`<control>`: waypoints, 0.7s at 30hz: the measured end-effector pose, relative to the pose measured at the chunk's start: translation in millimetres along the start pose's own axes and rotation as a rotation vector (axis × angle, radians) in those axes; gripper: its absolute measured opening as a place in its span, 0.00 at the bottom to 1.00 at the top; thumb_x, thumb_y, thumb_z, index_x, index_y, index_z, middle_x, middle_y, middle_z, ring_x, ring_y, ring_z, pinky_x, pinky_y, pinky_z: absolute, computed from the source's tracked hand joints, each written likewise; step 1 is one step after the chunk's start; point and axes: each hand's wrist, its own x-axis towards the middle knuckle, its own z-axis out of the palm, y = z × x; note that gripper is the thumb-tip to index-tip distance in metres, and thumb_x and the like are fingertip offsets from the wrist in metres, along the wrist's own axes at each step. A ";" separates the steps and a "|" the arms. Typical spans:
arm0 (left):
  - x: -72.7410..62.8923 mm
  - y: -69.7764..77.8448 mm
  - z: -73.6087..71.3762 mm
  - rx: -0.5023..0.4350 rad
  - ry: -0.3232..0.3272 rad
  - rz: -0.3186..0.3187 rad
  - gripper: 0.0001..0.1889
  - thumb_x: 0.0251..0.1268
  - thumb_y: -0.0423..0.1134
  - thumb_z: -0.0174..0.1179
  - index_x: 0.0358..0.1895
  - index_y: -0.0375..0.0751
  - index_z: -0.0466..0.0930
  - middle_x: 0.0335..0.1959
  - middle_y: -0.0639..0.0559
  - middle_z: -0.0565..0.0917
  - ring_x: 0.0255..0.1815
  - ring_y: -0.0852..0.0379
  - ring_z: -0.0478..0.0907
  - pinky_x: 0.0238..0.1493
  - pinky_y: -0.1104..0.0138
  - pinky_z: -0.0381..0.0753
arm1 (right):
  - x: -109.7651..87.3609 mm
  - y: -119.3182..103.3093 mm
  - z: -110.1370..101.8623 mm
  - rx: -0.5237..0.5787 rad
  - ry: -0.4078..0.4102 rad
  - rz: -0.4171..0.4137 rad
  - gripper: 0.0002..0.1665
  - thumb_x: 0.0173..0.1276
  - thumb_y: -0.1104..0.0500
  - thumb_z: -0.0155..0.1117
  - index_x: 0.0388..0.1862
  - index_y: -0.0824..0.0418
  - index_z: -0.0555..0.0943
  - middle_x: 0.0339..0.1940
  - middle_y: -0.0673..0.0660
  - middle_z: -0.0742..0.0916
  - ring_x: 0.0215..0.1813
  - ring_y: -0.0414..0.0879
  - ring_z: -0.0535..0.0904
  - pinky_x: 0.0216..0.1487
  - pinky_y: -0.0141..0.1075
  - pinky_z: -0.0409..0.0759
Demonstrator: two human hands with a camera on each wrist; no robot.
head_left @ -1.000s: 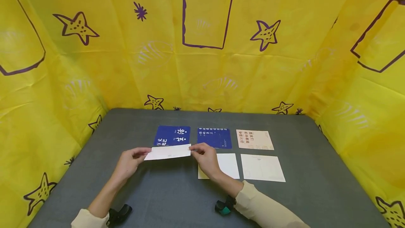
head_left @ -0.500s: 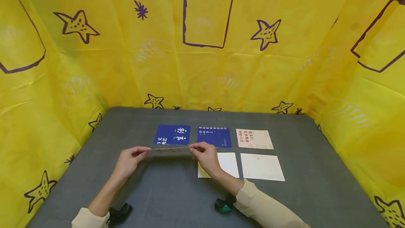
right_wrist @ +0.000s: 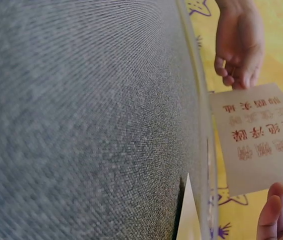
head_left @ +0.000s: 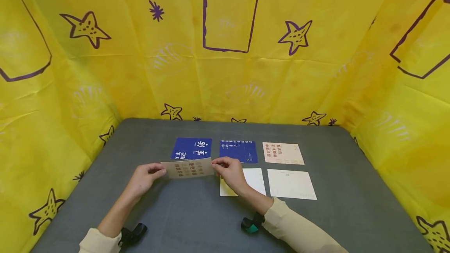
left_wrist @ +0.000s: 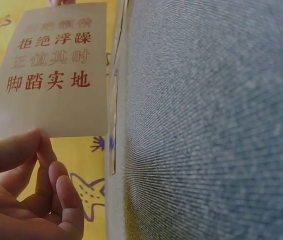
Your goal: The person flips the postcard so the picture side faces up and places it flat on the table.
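Note:
A cream card with rows of reddish-brown Chinese characters is held up over the grey table, tilted with its printed face toward me. My left hand pinches its left end between thumb and fingers. At the opposite end, my right hand pinches the edge. The left wrist view shows the card close up, thumb and fingertip on its near edge. In the right wrist view the same card spans between both hands.
Behind the card lie two blue cards, one at left and one mid-row, and a pinkish printed card. Nearer are two pale cards, one partly behind my right hand, the other farther right. A yellow patterned cloth surrounds the table.
Between both hands the card has turned over: its whitish, nearly blank side showed first, then it was edge-on, and now the side with characters faces me. The hands have barely shifted.

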 end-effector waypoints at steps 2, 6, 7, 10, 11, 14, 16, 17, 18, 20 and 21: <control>0.1 -0.1 -0.9 0.007 -0.014 -0.005 0.13 0.67 0.37 0.60 0.47 0.30 0.83 0.47 0.38 0.84 0.43 0.56 0.75 0.41 0.68 0.73 | -2.6 -7.4 -1.3 0.006 -0.011 0.006 0.08 0.65 0.69 0.63 0.40 0.74 0.84 0.30 0.76 0.84 0.30 0.69 0.77 0.25 0.29 0.73; 0.4 -0.8 -2.5 0.009 -0.043 -0.009 0.15 0.68 0.39 0.60 0.48 0.29 0.82 0.49 0.37 0.83 0.47 0.53 0.75 0.44 0.66 0.73 | -2.7 -7.6 -1.7 0.024 -0.014 0.005 0.08 0.65 0.68 0.63 0.39 0.73 0.84 0.28 0.74 0.83 0.28 0.67 0.77 0.25 0.32 0.75; 0.4 -1.1 -2.9 0.009 -0.047 -0.009 0.16 0.68 0.40 0.60 0.49 0.29 0.82 0.50 0.37 0.83 0.48 0.53 0.75 0.45 0.66 0.73 | -1.5 -4.1 -1.5 0.028 -0.016 0.006 0.08 0.65 0.67 0.63 0.39 0.72 0.85 0.28 0.73 0.84 0.26 0.64 0.77 0.24 0.32 0.75; 0.1 -1.9 -2.7 -0.002 -0.049 -0.022 0.16 0.68 0.40 0.60 0.50 0.29 0.81 0.51 0.37 0.83 0.51 0.51 0.75 0.46 0.65 0.72 | -4.8 -10.9 -2.9 0.027 -0.024 0.012 0.08 0.65 0.67 0.63 0.39 0.73 0.84 0.30 0.71 0.84 0.25 0.58 0.77 0.24 0.32 0.75; 0.2 -2.2 -2.7 -0.003 -0.049 -0.024 0.17 0.68 0.40 0.59 0.50 0.28 0.81 0.51 0.36 0.83 0.51 0.50 0.75 0.46 0.65 0.72 | -5.7 -13.5 -3.4 0.025 -0.031 0.019 0.09 0.66 0.68 0.62 0.39 0.74 0.84 0.31 0.72 0.84 0.24 0.57 0.77 0.25 0.32 0.75; 0.1 -2.1 -2.2 -0.016 -0.039 -0.039 0.18 0.68 0.41 0.60 0.51 0.28 0.81 0.52 0.36 0.83 0.53 0.49 0.74 0.47 0.66 0.72 | -8.2 -20.5 -3.4 0.019 -0.040 0.037 0.09 0.65 0.70 0.61 0.39 0.76 0.83 0.33 0.76 0.83 0.23 0.54 0.76 0.25 0.31 0.73; 0.6 -2.4 -2.2 -0.023 -0.034 -0.043 0.19 0.68 0.42 0.60 0.52 0.28 0.81 0.53 0.36 0.83 0.53 0.50 0.74 0.47 0.66 0.72 | -3.8 -9.9 -1.3 0.020 -0.039 0.049 0.08 0.65 0.69 0.62 0.39 0.75 0.83 0.33 0.75 0.84 0.22 0.48 0.75 0.24 0.29 0.72; 0.6 -2.5 -2.1 -0.028 -0.031 -0.047 0.19 0.68 0.42 0.60 0.52 0.29 0.81 0.53 0.37 0.83 0.53 0.51 0.74 0.47 0.66 0.72 | -1.6 -4.5 -0.3 0.023 -0.037 0.052 0.08 0.65 0.68 0.62 0.39 0.74 0.84 0.33 0.74 0.84 0.22 0.46 0.74 0.24 0.28 0.71; 0.5 -2.6 -1.8 -0.033 -0.027 -0.051 0.19 0.67 0.43 0.61 0.52 0.29 0.81 0.53 0.37 0.83 0.53 0.51 0.74 0.47 0.66 0.72 | 0.1 -0.1 0.5 0.026 -0.033 0.049 0.08 0.65 0.68 0.63 0.39 0.74 0.84 0.32 0.73 0.84 0.21 0.44 0.73 0.23 0.28 0.71; 0.7 -3.2 -1.0 -0.038 -0.021 -0.056 0.20 0.67 0.43 0.62 0.52 0.29 0.81 0.52 0.37 0.83 0.52 0.52 0.75 0.47 0.67 0.72 | 2.0 5.7 1.5 0.029 -0.024 0.049 0.08 0.65 0.66 0.64 0.39 0.72 0.84 0.31 0.69 0.85 0.20 0.42 0.73 0.22 0.27 0.71; 0.8 -3.4 -0.7 -0.038 -0.019 -0.057 0.20 0.66 0.43 0.62 0.52 0.29 0.81 0.52 0.37 0.83 0.51 0.53 0.75 0.47 0.67 0.72 | 2.6 7.5 1.8 0.033 -0.021 0.050 0.08 0.65 0.66 0.64 0.39 0.71 0.84 0.30 0.68 0.85 0.20 0.42 0.73 0.21 0.27 0.71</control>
